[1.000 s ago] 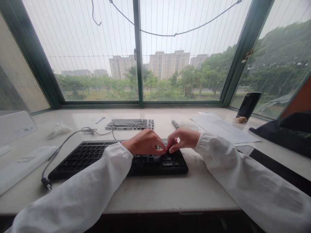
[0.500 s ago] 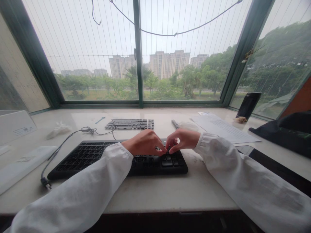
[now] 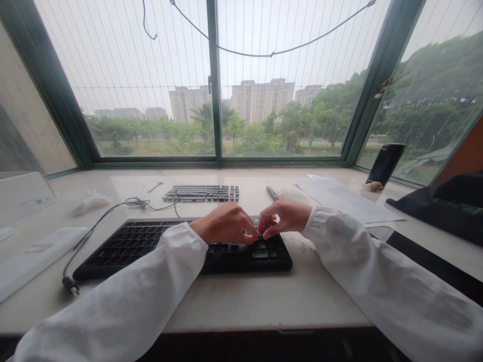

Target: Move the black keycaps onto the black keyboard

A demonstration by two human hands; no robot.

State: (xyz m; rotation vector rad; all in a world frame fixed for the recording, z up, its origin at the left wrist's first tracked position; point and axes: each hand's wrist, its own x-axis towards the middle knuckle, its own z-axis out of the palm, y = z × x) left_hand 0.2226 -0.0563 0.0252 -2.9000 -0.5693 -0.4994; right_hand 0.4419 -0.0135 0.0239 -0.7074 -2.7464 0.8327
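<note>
A black keyboard (image 3: pixel 222 269) lies in front of me. Across its left and middle sections, the key places look like bare sockets, while keycaps (image 3: pixel 259 254) sit on the number pad at the right. My left hand (image 3: pixel 228 222) reaches over the board with its fingers pinched at a number pad keycap. From the other side, my right hand (image 3: pixel 285 217) meets it, thumb and fingers curled closed on the same spot. The fingertips of both hands nearly touch and largely hide the key between them.
Loose keycaps (image 3: pixel 204 192) stand in rows behind the keyboard. A cable (image 3: pixel 130 202) with a plug runs along the left, near white boxes (image 3: pixel 41 251). A pen-like tool (image 3: pixel 271 192), paper sheets (image 3: pixel 349 200) and a dark tablet-like slab (image 3: pixel 422 261) lie to the right.
Hardly anything differs. Both hands stay at the same spot on the number pad, with only a very slight shift of the fingers.
</note>
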